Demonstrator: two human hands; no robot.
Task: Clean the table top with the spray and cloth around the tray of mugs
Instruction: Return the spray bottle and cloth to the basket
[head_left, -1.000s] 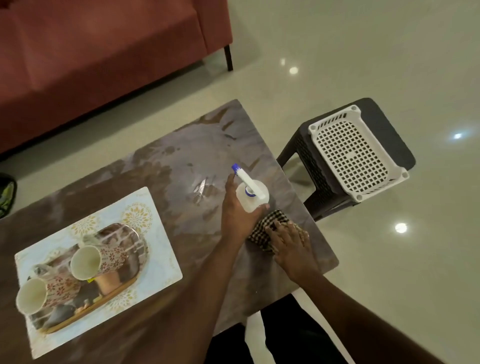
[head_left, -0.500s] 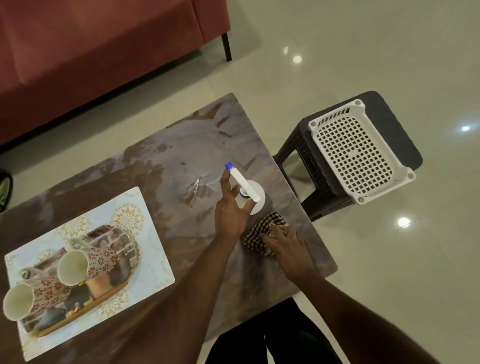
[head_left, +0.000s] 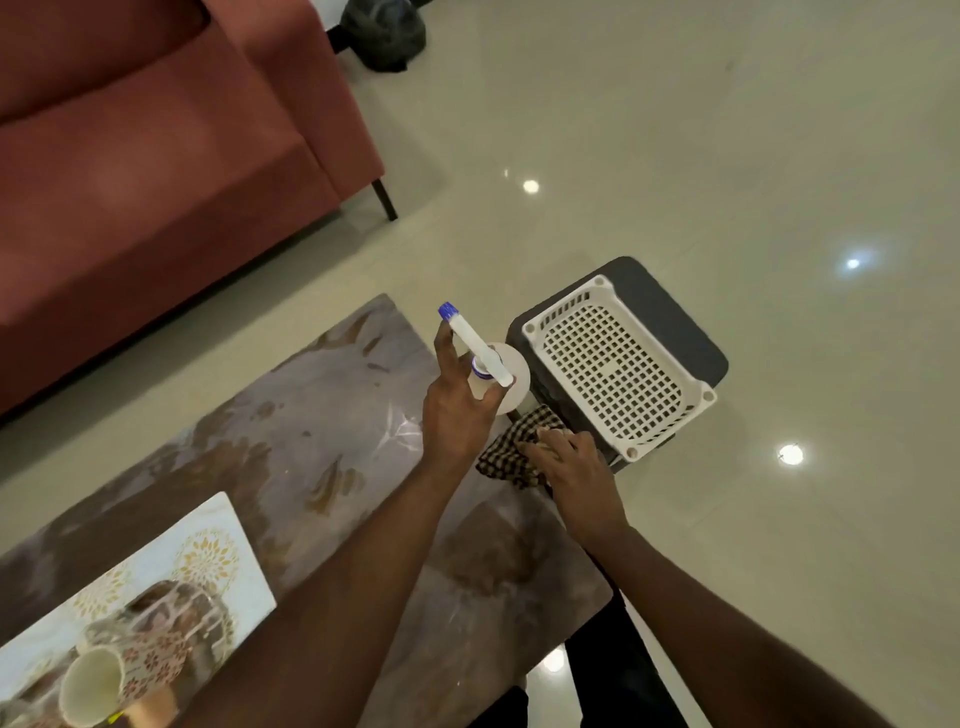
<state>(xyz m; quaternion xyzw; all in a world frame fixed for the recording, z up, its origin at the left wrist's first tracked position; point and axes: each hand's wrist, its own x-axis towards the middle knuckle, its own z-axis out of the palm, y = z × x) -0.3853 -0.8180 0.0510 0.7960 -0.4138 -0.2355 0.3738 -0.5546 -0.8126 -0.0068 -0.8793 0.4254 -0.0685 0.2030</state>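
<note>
My left hand (head_left: 454, 410) grips a white spray bottle (head_left: 506, 382) with a blue nozzle, held upright above the far right part of the brown marbled table (head_left: 322, 415). My right hand (head_left: 571, 467) holds a black-and-cream checked cloth (head_left: 511, 447) at the table's right edge, fingers curled over it. At the lower left a patterned mat (head_left: 218, 561) carries the tray of mugs; one floral mug (head_left: 98, 686) lies on its side, partly cut off by the frame.
A dark stool (head_left: 696, 343) stands just right of the table with a white perforated basket (head_left: 618, 364) on top. A red sofa (head_left: 156, 156) fills the upper left. A dark bag (head_left: 384, 31) sits on the glossy floor beyond it.
My left hand has lifted the spray bottle off the table and toward the right edge. The cloth and my right hand shifted right with it. My view tilted up, showing more floor.
</note>
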